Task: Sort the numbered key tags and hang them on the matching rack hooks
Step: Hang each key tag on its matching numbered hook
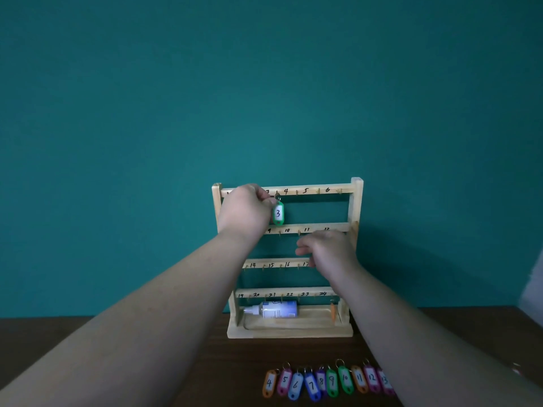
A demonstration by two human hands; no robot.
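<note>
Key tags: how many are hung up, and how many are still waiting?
Hooks 1 and 2 are hidden behind the left hand, so I cannot tell. That hand holds green tag 3 at its hook on the rack's top rail; the right hand holds nothing. Tags 4 to 13 wait in a row on the table, and hooks 4, 5, 6 are bare.

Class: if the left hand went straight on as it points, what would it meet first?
The left hand, pinching the green plastic key tag numbered 3, would probably meet the light wooden rack's top rail; depth unclear.
</note>
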